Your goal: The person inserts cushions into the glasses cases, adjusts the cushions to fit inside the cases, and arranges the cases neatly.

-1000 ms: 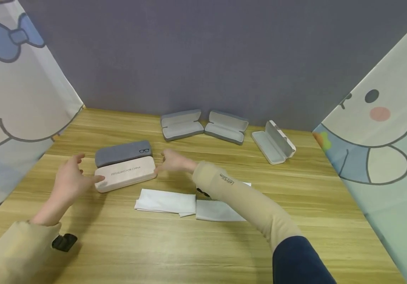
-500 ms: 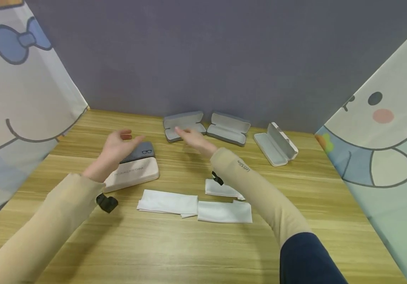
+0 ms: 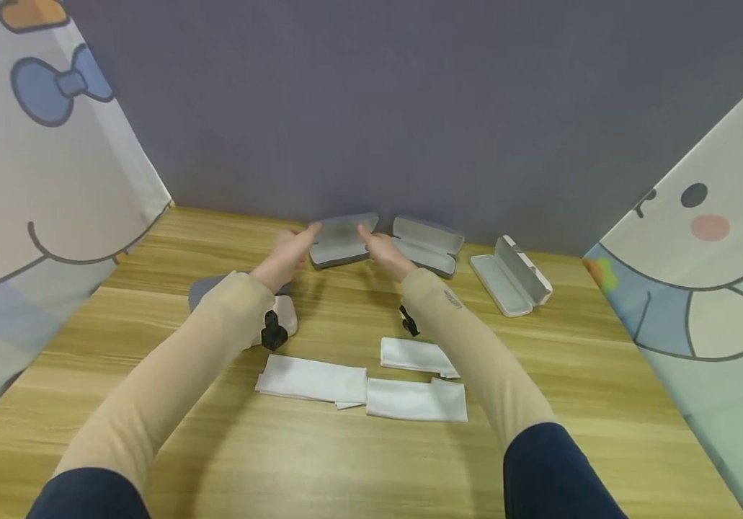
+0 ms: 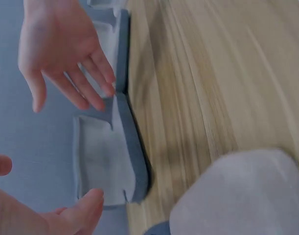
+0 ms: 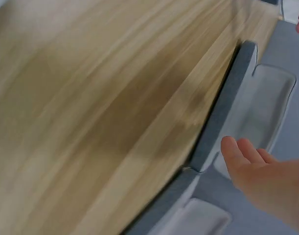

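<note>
Counting what lies on the desk [image 3: 572, 404]: three open cases along the back, two closed ones at the left, and three folded white cloths near the front. The open ones are a grey open case [image 3: 341, 240] at the left of the row, a second grey open case [image 3: 426, 244] just beside it, and a white open case [image 3: 512, 276] further right. The closed grey case [image 3: 205, 290] and the closed pink case [image 3: 285, 315] lie side by side, mostly hidden under the left sleeve. The cloths are a left cloth [image 3: 311, 379], a front cloth [image 3: 416, 400] and a rear cloth [image 3: 415, 355].

A second ago both hands were at the ends of the closed pink case; now both have moved to the back of the desk and flank the grey open case.

The left hand [image 3: 290, 252] is at that case's left end, fingers straight and spread, gripping nothing; the left wrist view shows its fingertip right at the case's corner, though contact cannot be told. The right hand [image 3: 380, 251] is at the right end, fingers extended and relaxed, also holding nothing. The case lies between the two hands, against the back wall.
</note>
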The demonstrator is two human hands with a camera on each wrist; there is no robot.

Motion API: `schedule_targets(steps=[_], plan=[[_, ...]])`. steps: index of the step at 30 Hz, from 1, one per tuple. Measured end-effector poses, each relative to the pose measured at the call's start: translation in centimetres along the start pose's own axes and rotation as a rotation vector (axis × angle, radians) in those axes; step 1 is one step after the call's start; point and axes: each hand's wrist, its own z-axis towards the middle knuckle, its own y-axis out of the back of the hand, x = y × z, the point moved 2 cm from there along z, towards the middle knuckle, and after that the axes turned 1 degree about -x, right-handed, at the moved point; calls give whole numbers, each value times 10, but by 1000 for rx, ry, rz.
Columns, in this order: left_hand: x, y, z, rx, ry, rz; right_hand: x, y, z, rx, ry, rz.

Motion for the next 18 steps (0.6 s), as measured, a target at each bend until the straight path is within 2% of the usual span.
schedule_targets(steps=[3,7,10,18], plan=[[2,-2,9,12,22,-8,-6,5,4,-6,-23,9],[7,0,24,-36,70,-8,-10,10,14,-29,-30,19],[9,-3,31,-43,97,-13,-12,14,23,-56,-35,14],[14,-19,43,-37,103,-73,-11,20,38,-104,-61,42]])
